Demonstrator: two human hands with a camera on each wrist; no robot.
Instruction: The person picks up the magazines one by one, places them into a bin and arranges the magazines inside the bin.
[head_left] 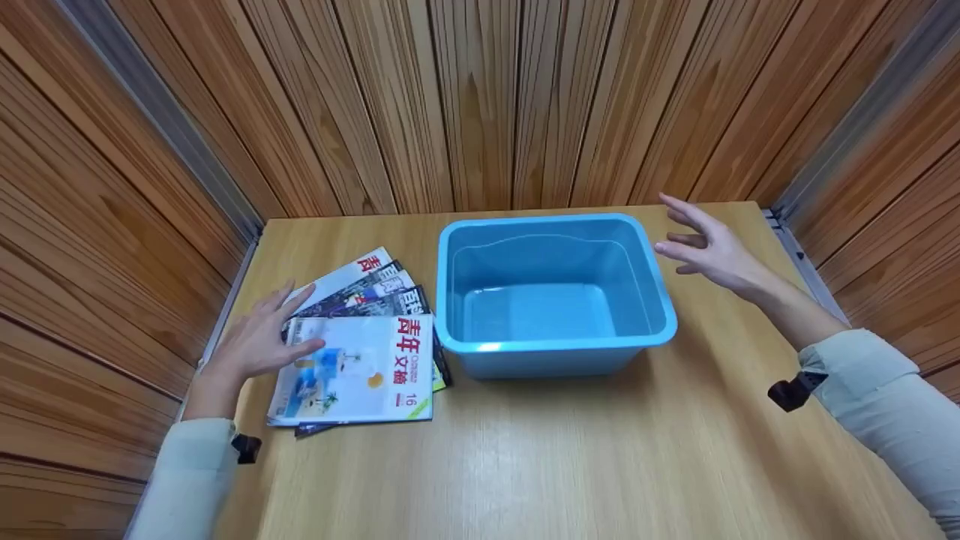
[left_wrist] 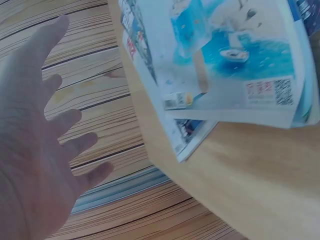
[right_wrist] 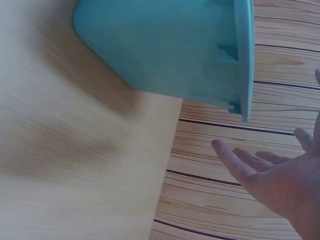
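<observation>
Four magazines lie fanned on the counter, at your left, just beside the blue bin. Your left hand rests at the left edge of the stack, fingers straight and spread, some lying on the covers; it grips nothing. The top magazine shows a pale blue cover with red characters. The bin stands upright, mid-counter, toward the back. Your right hand hangs in the air just right of the bin's far right corner, fingers wide and loosely extended, touching nothing. Wood-panelled walls enclose the counter on three sides.
</observation>
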